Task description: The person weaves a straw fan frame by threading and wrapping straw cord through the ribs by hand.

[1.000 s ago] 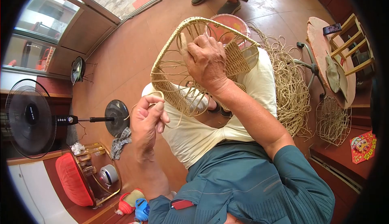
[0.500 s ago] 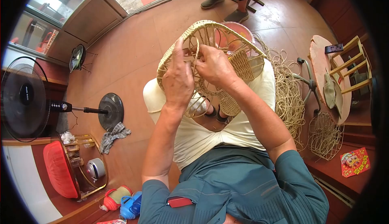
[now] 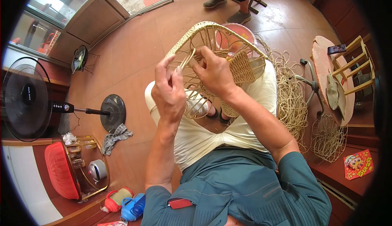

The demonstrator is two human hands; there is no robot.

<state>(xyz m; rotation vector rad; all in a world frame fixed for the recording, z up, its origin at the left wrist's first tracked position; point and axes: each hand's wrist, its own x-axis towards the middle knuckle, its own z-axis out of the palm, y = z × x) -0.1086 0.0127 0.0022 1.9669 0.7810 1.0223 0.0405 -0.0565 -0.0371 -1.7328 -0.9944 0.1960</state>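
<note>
The room's reddish tiled floor spread all around. Nearest, the left hand and the right hand both pinched a pale cord with bent fingers. The cord ran between the hands, in front of the open ribs of a partly woven frame. Off left, a tray held a silver pot; beyond the frame stood a pink basin, its contents unclear.
</note>
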